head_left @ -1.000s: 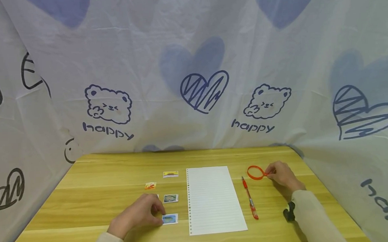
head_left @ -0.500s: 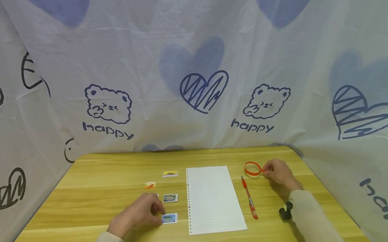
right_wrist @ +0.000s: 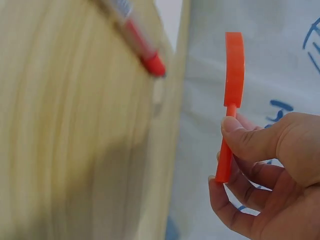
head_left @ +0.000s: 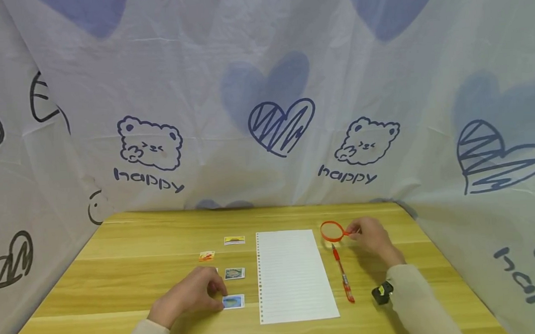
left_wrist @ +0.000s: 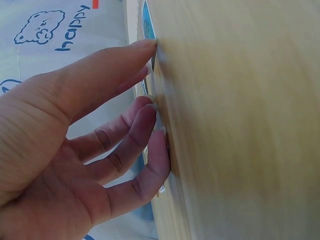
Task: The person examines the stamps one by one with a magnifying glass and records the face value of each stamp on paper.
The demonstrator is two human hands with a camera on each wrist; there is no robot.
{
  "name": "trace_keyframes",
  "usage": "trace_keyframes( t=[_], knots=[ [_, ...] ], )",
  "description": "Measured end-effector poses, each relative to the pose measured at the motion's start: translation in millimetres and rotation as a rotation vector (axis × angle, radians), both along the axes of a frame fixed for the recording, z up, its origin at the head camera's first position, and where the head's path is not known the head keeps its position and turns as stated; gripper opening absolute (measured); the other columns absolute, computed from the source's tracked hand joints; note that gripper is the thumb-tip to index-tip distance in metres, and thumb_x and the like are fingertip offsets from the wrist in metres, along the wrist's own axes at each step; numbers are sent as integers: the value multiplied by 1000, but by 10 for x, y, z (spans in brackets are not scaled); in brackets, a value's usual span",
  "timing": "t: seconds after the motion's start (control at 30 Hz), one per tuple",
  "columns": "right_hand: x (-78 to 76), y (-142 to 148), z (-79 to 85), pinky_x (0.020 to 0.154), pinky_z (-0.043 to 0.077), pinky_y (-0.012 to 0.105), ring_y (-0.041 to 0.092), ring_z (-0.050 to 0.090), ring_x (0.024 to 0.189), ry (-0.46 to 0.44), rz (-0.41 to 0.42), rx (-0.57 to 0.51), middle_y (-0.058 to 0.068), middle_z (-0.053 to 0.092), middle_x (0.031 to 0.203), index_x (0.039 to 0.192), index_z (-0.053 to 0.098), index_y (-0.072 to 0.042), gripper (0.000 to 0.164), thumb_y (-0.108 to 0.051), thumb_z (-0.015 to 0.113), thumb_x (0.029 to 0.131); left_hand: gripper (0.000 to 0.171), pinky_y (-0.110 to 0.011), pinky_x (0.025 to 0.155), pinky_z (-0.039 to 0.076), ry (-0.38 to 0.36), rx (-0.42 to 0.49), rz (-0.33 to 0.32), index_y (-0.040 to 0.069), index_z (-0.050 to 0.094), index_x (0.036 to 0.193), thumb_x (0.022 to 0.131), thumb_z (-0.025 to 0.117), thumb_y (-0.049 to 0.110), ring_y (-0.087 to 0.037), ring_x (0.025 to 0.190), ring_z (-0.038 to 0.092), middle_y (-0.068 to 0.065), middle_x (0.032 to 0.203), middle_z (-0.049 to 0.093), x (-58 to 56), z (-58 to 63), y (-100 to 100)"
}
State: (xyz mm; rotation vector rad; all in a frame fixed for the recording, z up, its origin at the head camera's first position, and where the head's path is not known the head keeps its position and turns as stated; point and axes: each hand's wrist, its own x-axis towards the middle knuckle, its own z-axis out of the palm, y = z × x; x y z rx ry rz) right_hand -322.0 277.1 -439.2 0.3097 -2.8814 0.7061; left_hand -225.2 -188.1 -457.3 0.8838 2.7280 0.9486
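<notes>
My right hand (head_left: 371, 237) grips the handle of an orange magnifying glass (head_left: 332, 231) between thumb and fingers, holding it above the table by the paper's right edge. The right wrist view shows the magnifying glass (right_wrist: 234, 70) nearly edge-on. My left hand (head_left: 194, 294) stays low on the table, its thumb and index fingertips at the left corners of a blue postage stamp (head_left: 233, 301) that lies flat. From the left wrist, the thumb touches that stamp (left_wrist: 148, 22); the other fingers of the left hand (left_wrist: 75, 135) bend loosely.
A lined sheet of paper (head_left: 294, 275) lies mid-table, with a red pen (head_left: 342, 273) to its right. Left of the paper are a green-brown stamp (head_left: 234, 273), a yellow stamp (head_left: 234, 240) and an orange-red stamp (head_left: 206, 256). A printed cloth (head_left: 232, 178) hangs behind the table.
My right hand has lifted the magnifying glass and carried it left, past the tip of the pen towards the paper. The left hand has stayed at the blue stamp.
</notes>
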Motion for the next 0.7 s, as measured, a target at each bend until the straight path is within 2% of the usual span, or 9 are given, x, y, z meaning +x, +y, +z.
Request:
trace_keyframes(
  t=[0.13,0.47,0.7],
  knots=[
    [40,-110,38,71,55,35,18,65,78,3,12,-13,9,75,88,91,76,-2,3,-3,77,88,22,-24,72,54,1,-1,0,11,81,89,70,91,11,-8,81,59,2,89,71,5,-6,-3],
    [150,-398,162,72,55,34,17,65,79,-14,28,6,6,75,87,90,76,-5,4,-1,77,88,21,-24,73,54,-7,-1,10,12,80,88,70,91,11,-7,82,58,2,89,69,7,-17,2],
    [190,-573,181,68,53,32,15,63,77,-4,42,-18,4,74,86,89,77,-6,6,-1,75,89,21,-24,73,54,-15,0,13,12,81,88,71,91,11,-9,82,59,2,90,69,11,-8,5]
  ],
)
